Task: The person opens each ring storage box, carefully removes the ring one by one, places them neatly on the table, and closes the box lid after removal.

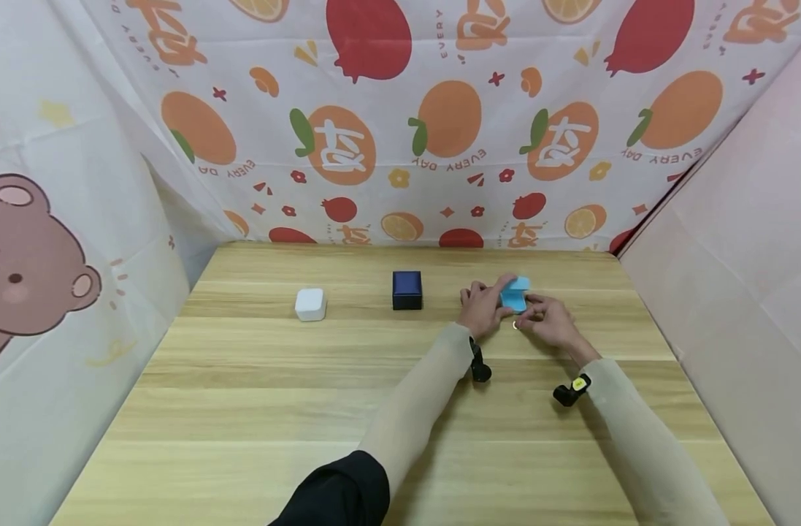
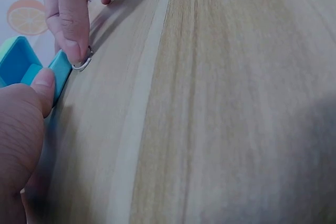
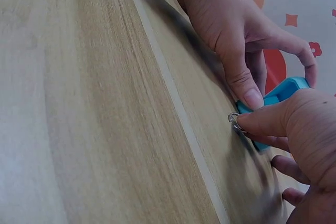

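"EVERY DAY" [image 1: 450,166] on cloth [image 1: 395,128]; characters [image 1: 339,146] unclear

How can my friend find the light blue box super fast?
Start at the wooden table and look toward its far edge, right of the dark blue box. The light blue box is between the left hand and right hand. Unlike its dark neighbour, it stands open.

Turquoise box [image 1: 516,299], hinged lid raised, silvery ring [image 2: 82,68] (pinched, partly hidden) just beside the box.
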{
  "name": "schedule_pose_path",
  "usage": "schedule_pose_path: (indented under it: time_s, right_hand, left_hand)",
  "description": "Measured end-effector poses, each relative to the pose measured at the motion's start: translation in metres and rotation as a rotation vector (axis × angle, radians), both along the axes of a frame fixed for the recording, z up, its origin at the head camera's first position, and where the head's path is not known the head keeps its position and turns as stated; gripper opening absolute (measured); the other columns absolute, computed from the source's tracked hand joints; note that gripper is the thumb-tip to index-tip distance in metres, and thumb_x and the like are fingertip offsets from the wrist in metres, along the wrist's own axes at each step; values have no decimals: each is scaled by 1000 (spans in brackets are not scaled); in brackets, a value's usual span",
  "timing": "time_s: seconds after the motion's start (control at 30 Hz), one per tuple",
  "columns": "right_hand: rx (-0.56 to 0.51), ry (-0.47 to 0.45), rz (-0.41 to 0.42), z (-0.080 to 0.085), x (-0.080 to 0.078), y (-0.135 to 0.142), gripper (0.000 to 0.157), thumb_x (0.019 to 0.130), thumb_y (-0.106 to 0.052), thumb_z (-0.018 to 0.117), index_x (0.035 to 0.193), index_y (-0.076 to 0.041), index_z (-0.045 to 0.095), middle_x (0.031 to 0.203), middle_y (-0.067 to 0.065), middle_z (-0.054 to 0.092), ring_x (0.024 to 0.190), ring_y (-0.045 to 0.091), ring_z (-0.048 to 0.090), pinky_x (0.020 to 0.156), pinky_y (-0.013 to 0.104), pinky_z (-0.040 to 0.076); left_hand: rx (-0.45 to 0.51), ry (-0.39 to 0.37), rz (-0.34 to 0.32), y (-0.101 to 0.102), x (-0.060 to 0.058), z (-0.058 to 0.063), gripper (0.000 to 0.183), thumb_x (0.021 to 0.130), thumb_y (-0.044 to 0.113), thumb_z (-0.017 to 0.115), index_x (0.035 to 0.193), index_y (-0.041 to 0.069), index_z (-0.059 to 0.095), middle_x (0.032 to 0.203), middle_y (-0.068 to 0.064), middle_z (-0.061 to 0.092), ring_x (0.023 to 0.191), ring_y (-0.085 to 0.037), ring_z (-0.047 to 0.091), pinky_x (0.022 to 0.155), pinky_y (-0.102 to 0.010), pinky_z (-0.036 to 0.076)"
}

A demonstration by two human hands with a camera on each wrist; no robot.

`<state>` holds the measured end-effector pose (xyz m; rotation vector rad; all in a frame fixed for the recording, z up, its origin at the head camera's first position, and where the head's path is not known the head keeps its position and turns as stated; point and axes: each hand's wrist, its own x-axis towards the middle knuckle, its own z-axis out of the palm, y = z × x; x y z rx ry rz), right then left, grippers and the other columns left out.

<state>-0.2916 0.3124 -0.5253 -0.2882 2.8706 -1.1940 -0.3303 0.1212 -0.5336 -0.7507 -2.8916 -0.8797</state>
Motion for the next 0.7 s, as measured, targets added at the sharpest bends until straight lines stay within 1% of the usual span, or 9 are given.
schedule_pose_path:
  time_s: [0.1,0.27,0.37,0.5,0.7]
  right_hand:
    - [15,16,3,0,0,1,10,87,-13,80,82,-4,77,152,28,49,143,52,40,110,82,-3]
    - [34,20,-7,4,1,0,10,87,-15,80,82,-6,78,152,25,51,142,53,40,107,85,0]
    - [40,17,-15,4,1,-1,11,88,-15,79,81,-7,77,151,25,51,142,54,39,103,87,-1]
    - [39,15,-26,4,2,-1,12,87,-15,79,80,-7,76,151,25,51,142,55,39,100,89,-3]
    - [39,8,-35,6,3,-1,12,87,-15,80,79,-7,76,151,25,51,142,55,39,102,88,-1]
  left_hand:
    - [1,-8,1,1,1,0,71,96,40,64,156,42,25,128,2,72,122,-27,47,97,-45,26]
    - [3,22,14,1,0,-4,71,96,41,64,156,45,25,130,4,71,118,-25,47,95,-43,26]
    - [-4,23,18,1,0,-3,72,96,42,64,155,46,24,132,5,71,118,-25,47,95,-43,26]
    - [-14,20,20,2,0,-1,72,96,42,64,156,45,24,130,4,72,119,-26,48,94,-43,26]
    - [-16,14,19,1,-1,0,73,96,42,65,157,42,25,130,2,72,119,-27,48,94,-43,26]
